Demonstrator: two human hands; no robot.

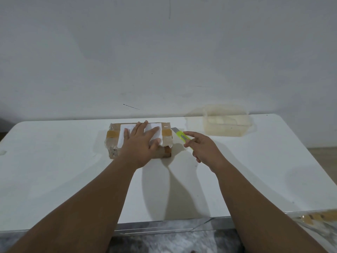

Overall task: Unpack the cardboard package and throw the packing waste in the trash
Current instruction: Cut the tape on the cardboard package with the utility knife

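Note:
A small cardboard package (114,141) wrapped in clear and brown tape, with a white label on top, lies near the far edge of the white table (54,179). My left hand (140,143) rests flat on its top, fingers spread. Just right of the package, my right hand (202,148) holds a yellow-green utility knife (182,136). The knife's blade is out and points at the package's far right corner, a short gap away.
A clear plastic container (226,121) stands at the back right of the table against the grey wall. At the lower right edge lies a crumpled clear sheet with brown tape pieces (317,220). The table's front edge runs across below my forearms.

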